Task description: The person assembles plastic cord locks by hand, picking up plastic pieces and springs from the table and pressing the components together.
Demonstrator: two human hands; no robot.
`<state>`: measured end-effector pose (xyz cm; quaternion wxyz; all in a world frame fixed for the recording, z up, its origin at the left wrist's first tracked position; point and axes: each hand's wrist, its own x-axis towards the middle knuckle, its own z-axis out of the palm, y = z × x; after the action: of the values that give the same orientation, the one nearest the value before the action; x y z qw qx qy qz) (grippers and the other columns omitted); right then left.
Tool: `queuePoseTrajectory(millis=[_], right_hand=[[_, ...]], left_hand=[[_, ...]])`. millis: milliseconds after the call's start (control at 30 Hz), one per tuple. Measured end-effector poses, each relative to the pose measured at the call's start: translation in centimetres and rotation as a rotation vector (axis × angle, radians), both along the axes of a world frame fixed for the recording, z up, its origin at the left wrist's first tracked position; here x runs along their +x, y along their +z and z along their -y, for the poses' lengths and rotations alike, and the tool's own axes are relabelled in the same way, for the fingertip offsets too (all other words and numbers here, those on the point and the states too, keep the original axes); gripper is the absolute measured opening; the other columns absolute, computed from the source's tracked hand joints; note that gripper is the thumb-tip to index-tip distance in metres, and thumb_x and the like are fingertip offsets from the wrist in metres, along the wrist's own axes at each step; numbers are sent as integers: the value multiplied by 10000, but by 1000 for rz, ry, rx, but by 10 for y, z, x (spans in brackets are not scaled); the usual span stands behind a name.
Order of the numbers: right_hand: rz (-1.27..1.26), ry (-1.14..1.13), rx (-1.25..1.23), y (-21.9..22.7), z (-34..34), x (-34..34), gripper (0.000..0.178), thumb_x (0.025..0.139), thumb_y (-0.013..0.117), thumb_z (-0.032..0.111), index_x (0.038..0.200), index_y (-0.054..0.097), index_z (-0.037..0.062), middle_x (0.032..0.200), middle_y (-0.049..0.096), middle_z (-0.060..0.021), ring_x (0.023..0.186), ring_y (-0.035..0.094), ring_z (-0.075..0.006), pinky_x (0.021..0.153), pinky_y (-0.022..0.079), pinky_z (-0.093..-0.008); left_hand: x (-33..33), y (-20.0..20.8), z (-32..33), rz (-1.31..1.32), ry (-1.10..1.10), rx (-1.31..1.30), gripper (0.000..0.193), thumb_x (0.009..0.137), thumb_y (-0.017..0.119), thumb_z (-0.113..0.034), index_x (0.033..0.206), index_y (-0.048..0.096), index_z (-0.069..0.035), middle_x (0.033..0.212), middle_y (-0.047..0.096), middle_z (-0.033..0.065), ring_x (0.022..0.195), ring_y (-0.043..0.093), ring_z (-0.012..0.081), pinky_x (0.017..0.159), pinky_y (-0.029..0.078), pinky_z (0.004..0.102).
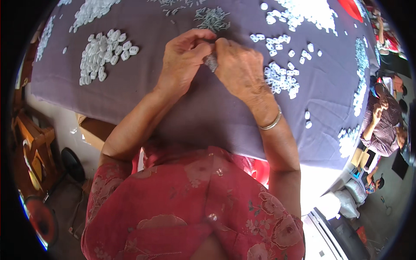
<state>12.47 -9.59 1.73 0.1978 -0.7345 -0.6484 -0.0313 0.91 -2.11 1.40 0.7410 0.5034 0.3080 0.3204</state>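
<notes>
Above the purple cloth (143, 86), left hand (182, 58) and right hand (240, 67) pinch one small grey part (211, 63); a loosened pinch risks dropping it among the white pieces (104, 54).

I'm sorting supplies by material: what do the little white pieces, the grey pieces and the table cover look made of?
White pieces: probably plastic, milky and slightly translucent, with a soft sheen.
Grey pieces: possibly metal, thin and dull silver; too small to be sure. Both hands pinch a similar grey bit.
Table cover: woven cloth, matte purple, draping over the edge.
</notes>
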Motion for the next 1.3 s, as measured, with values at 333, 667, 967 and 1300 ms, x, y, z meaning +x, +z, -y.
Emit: queuePoseTrajectory(millis=[333,667,967,1300], right_hand=[[-32,75,83,-10,2,5,159,745,637,182,749,526,68,605,586,-71,518,611,-237,459,475,-339],[-308,133,166,2,1,-1,224,786,647,236,796,559,30,634,601,-118,586,626,-285,519,496,-378],[-748,296,185,-2,1,-17,227,750,590,61,942,523,-40,848,600,-195,851,591,-393,718,481,-455],[-669,280,217,-14,-1,-23,273,713,533,-12,980,513,-60,882,588,-223,910,567,-416,769,466,-464]], left_hand=[[0,-9,-2,-96,-49,293,229,802,547,24,1011,627,-24,692,512,-41,641,463,28,511,396,208],[4,7,5,15,1,474,270,861,455,-22,1095,591,-19,890,536,30,849,497,94,831,393,239],[4,10,21,247,-118,129,269,909,437,-160,1052,546,40,982,572,111,965,556,206,897,416,341],[4,1,23,235,1,70,205,917,430,-150,929,539,24,907,557,96,914,570,214,863,434,342]])
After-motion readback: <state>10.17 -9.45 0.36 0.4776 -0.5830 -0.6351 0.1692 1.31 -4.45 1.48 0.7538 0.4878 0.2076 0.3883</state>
